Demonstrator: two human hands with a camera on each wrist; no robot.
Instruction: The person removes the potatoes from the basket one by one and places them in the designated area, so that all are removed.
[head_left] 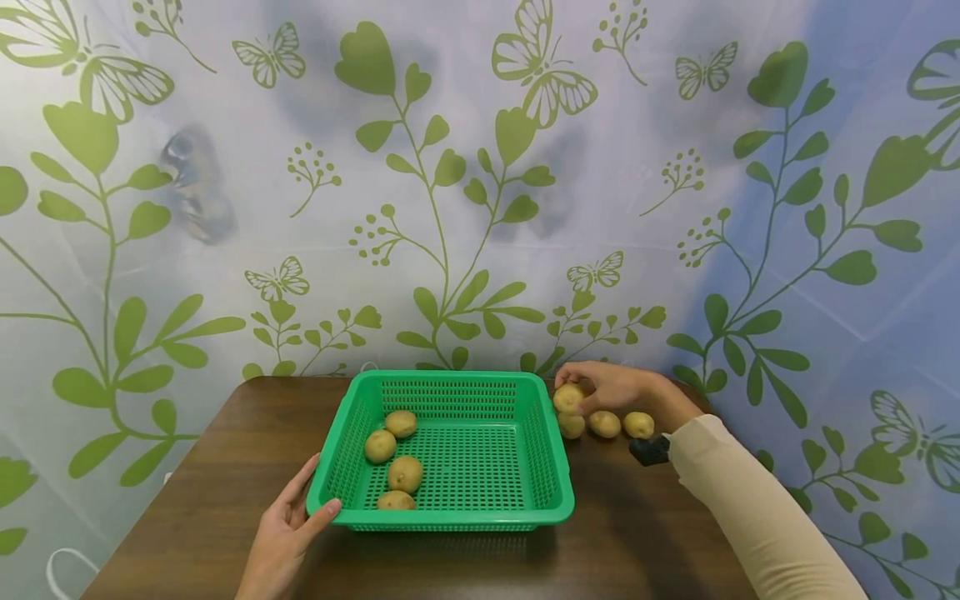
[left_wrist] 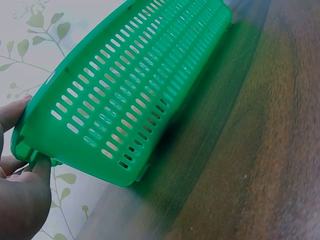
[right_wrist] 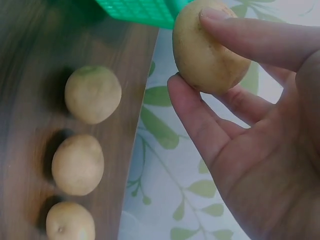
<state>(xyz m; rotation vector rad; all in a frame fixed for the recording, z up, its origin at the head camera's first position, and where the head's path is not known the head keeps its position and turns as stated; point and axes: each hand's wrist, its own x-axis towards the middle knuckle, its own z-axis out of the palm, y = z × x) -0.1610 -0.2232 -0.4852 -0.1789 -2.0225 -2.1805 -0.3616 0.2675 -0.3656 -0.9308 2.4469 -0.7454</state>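
Note:
A green plastic basket [head_left: 480,518] stands on the brown table, with several potatoes [head_left: 405,474] lying along its left side. My left hand [head_left: 288,525] grips the basket's near left corner, thumb over the rim and fingers beneath it, as the left wrist view also shows. Beyond the basket's right side, my right hand [head_left: 611,385] pinches a potato [right_wrist: 207,50] between thumb and fingers, raised above the table. Below it, three more potatoes [right_wrist: 77,165] lie in a row on the wood.
The wooden table [head_left: 202,492] backs onto a pale curtain [head_left: 465,208] printed with green leaves and butterflies. A black strap piece [head_left: 649,450] sits at my right wrist. A white loop of cord [head_left: 71,567] shows at the lower left.

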